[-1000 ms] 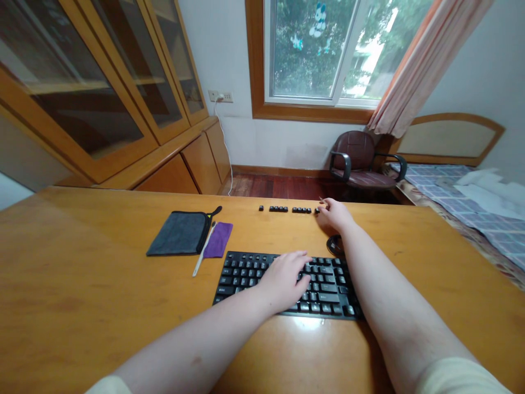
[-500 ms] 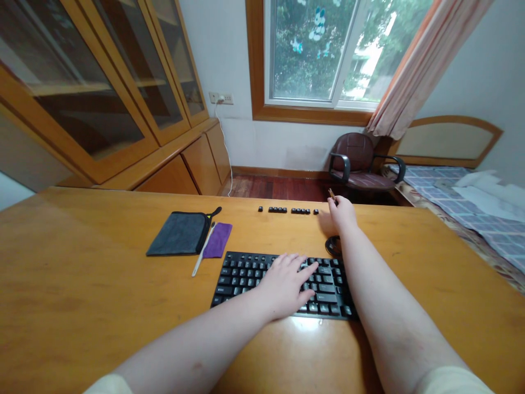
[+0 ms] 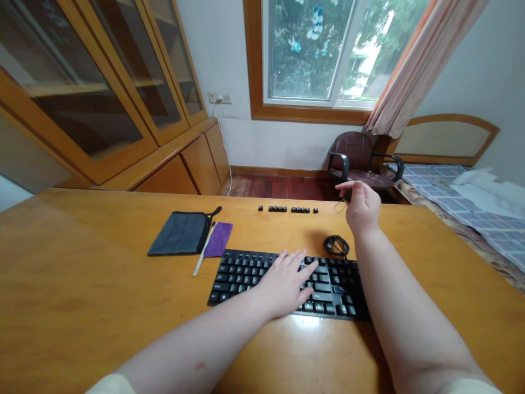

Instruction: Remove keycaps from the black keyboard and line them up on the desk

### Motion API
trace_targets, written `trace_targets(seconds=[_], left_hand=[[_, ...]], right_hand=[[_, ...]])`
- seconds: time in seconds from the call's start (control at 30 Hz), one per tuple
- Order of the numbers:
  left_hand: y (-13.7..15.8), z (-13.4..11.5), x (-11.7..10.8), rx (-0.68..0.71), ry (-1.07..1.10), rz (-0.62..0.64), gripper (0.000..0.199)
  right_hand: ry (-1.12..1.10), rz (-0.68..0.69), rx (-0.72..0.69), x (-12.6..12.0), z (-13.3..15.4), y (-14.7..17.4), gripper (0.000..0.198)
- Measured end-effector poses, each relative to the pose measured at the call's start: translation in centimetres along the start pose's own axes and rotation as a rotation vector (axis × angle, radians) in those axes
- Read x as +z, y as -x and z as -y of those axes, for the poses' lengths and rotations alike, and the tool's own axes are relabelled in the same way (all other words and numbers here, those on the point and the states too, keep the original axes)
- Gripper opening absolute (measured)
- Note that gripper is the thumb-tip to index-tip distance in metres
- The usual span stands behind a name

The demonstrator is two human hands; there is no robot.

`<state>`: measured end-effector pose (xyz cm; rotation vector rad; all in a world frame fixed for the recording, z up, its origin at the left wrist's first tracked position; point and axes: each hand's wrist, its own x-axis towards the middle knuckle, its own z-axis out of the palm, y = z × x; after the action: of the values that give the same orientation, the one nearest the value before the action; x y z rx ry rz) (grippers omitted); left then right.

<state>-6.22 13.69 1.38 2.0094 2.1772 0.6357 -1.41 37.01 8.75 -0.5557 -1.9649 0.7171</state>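
My left hand (image 3: 284,285) lies flat with spread fingers on the black keyboard (image 3: 240,272), over its middle. My right hand (image 3: 363,209) is raised above the desk's far right part, fingers closed on a keycap puller (image 3: 339,206). Its thin wire loops point left and down; its dark body is mostly hidden by the fingers. Left of this hand, several loose black keycaps (image 3: 278,209) stand in a row near the desk's far edge. The keyboard's top row shows a gap where keys are off. A coiled black cable (image 3: 336,246) rests behind the keyboard's right part.
On the left of the desk (image 3: 82,284) lie a folded grey cloth (image 3: 179,234), a white brush (image 3: 202,253) and a purple cloth (image 3: 219,239). Beyond the desk are a glass-door cabinet (image 3: 123,148), an office chair (image 3: 353,150) and a bed (image 3: 435,186).
My right hand has moved right with the keycap puller and turned, its wire end now pointing down. The coiled cable shows more fully. My left hand stays on the keyboard.
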Motion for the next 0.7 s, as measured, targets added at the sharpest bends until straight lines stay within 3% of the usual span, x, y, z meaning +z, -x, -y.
trace_targets(seconds=[0.1,0.17,0.23,0.43,0.7], left_hand=[[-0.1,0.0,0.0,0.004,-0.009,0.011,0.056],[-0.2,0.0,0.0,-0.006,-0.021,0.018,0.056],[-0.2,0.1,0.0,-0.015,-0.028,0.026,0.056],[-0.3,0.0,-0.1,-0.022,-0.016,0.039,0.056],[-0.3,0.4,0.1,-0.006,-0.073,0.058,0.057]], right_hand=[[-0.227,0.224,0.069,0.0,1.6,2.8,0.049],[-0.203,0.44,0.074,0.7,1.1,4.8,0.039],[-0.1,0.574,0.078,1.4,0.1,6.3,0.032],[-0.036,0.758,0.164,2.3,-0.8,7.3,0.027],[-0.094,0.892,0.185,2.5,-0.9,7.3,0.03]])
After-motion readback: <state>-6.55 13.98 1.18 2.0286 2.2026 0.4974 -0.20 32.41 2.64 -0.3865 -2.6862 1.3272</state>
